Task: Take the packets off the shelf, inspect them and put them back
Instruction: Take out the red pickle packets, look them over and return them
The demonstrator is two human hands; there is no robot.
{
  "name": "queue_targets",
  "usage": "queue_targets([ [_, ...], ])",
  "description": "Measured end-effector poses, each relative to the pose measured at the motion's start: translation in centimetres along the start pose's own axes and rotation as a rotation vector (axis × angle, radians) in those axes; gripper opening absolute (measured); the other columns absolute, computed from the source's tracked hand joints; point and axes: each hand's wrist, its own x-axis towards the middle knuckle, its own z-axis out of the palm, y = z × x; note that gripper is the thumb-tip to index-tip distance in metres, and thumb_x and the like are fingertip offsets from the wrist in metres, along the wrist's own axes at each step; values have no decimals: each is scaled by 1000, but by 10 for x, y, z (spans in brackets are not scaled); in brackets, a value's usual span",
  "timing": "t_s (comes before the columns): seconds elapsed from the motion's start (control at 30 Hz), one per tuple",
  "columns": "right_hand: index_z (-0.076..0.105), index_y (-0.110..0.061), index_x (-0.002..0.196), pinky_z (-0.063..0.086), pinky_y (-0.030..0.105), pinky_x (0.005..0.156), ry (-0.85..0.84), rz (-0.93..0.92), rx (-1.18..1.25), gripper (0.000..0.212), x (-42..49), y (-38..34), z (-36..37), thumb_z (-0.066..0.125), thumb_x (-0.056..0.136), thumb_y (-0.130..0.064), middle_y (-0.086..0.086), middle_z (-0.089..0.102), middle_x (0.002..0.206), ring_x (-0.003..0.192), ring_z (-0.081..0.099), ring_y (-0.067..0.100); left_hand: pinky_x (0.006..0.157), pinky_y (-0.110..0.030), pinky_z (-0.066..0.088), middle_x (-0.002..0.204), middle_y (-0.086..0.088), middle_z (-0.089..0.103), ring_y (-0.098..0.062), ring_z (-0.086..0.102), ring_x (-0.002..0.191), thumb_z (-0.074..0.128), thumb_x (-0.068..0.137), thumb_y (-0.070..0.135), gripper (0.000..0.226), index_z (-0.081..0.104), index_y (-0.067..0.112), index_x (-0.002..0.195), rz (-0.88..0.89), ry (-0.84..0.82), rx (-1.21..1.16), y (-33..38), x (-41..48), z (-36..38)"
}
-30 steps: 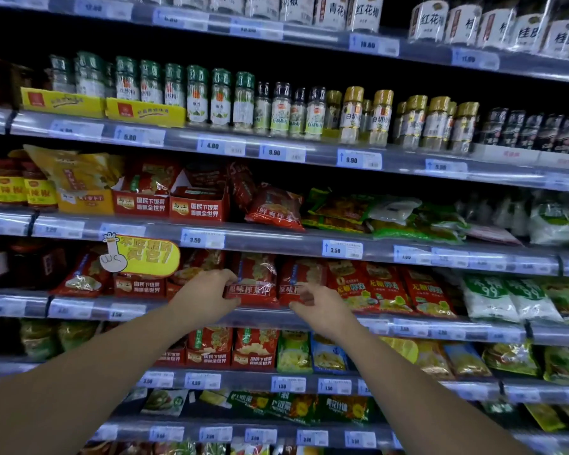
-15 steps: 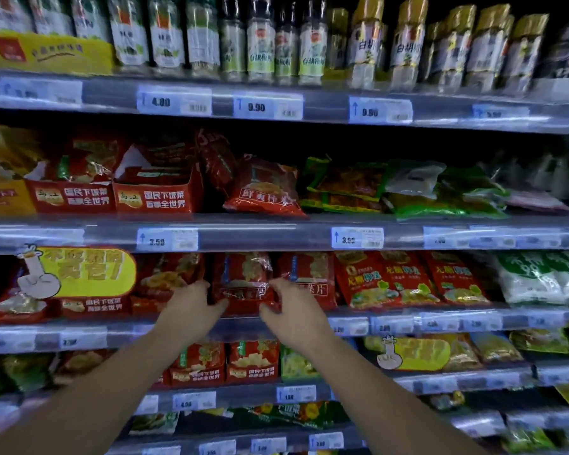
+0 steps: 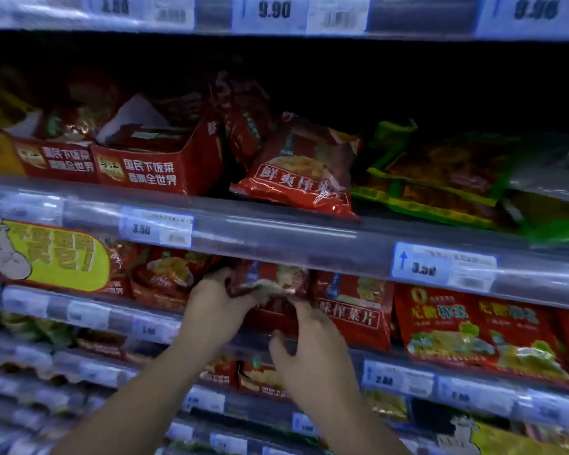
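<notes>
Together, left hand (image 3: 215, 315), right hand (image 3: 306, 354), fingers (image 3: 211, 284) clamped on red packet (image 3: 271, 279), on shelf (image 3: 122, 321)

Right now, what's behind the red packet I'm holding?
Nothing shows directly behind the red packet: it and the shelf rail above cover that spot. A white-lettered packet stands on its right, a blurred packet on its left.

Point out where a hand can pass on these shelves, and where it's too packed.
Free: the dark headroom above the lying red packet and the green packets, below the 9.90 price rail. Crowded: the shelf beneath, where standing red packets sit edge to edge up to the 3.50 rail; little room beside the held packet.
</notes>
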Motion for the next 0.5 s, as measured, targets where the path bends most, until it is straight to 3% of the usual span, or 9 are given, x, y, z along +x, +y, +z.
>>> queue_targets([
  [0.07,32,-28,154,49,21,91,15,20,36,60,2,3,-2,54,100,-39,-6,55,139,105,58,9,85,-24,46,119,3,66,-17,61,109,83,78,38,62,60,17,131,35,-3,-69,4,3,-1],
  [0.13,36,-30,152,51,16,70,43,37,75,57,5,6,-2,56,99,-40,-8,62,124,75,59,4,81,-13,42,112,16,61,-8,54,108,82,81,31,49,58,28,124,88,-49,-100,9,4,-4],
  [0.17,40,-31,149,49,13,64,61,39,102,54,7,8,-1,57,99,-39,-11,63,119,70,60,2,77,-8,40,106,21,58,-6,52,106,82,81,28,45,56,32,118,91,-69,-123,13,4,-6],
  [0.23,49,-29,141,50,10,74,116,41,178,46,9,10,-3,61,97,-36,-13,64,118,86,64,-1,77,-8,41,107,20,59,-4,54,103,84,79,23,44,54,32,109,63,-81,-242,16,4,-13],
  [0.3,55,-29,131,56,21,90,202,76,313,39,7,11,-8,65,95,-38,-12,67,119,101,65,0,87,-15,51,111,13,68,-5,65,99,88,74,18,41,61,32,102,24,-105,-409,13,-1,-23],
  [0.37,59,-32,121,58,24,85,230,135,457,40,1,7,-15,70,87,-51,-16,73,107,96,69,-2,87,-43,61,111,-5,72,-24,73,98,91,68,17,47,62,30,103,-53,-156,-616,7,-14,-35],
  [0.4,62,-34,115,57,21,81,191,160,563,43,-3,2,-18,72,80,-57,-18,77,100,92,71,-5,81,-49,63,110,-10,72,-31,74,95,90,64,19,52,61,27,106,-89,-199,-689,5,-25,-41],
  [0.43,65,-33,111,57,21,80,125,179,711,46,-7,-1,-18,74,73,-58,-20,79,97,91,72,-5,75,-50,63,107,-12,73,-33,75,93,88,60,21,56,60,26,108,-102,-248,-728,1,-35,-45],
  [0.5,70,-26,111,60,37,87,31,227,997,50,-15,-6,-13,77,68,-50,-10,81,104,98,77,10,70,-42,63,101,-9,78,-29,78,88,87,54,24,63,60,26,111,-87,-341,-721,-7,-53,-50],
])
